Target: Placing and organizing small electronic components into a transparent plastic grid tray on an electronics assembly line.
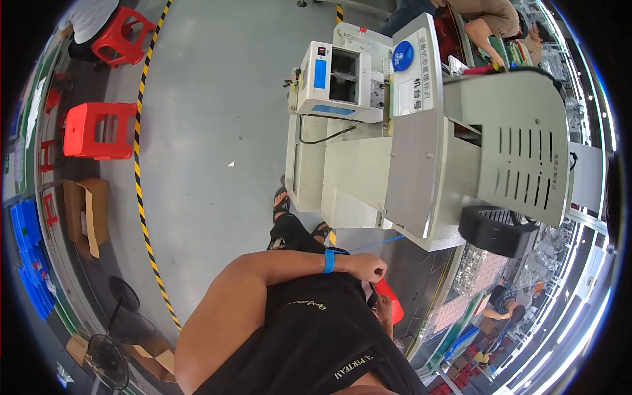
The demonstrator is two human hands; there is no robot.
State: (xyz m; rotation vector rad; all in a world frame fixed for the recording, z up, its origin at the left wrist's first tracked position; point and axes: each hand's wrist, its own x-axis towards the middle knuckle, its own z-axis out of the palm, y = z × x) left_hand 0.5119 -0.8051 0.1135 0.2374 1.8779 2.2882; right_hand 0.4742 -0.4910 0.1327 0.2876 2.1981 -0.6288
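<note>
My left arm reaches across my black shirt, with a blue wristband (329, 261) around the wrist. The fingers of my left hand (368, 268) are curled into a fist in front of my body. Whatever may be inside that fist is hidden. Just below it, partly covered by the shirt, is my right hand (383, 308); its fingers cannot be made out clearly. A thin blue cord (375, 244) runs from near the wristband toward the large pale machine (359, 164). Behind my right hand shows a red seat edge (394, 304).
A white box-shaped device (313, 79) sits on the machine, whose black round part (497, 232) juts out at right. Yellow-black floor tape (139, 164), a red stool (99, 130), an opened cardboard box (89, 217) and a black fan (107, 362) lie left. People work at the far right.
</note>
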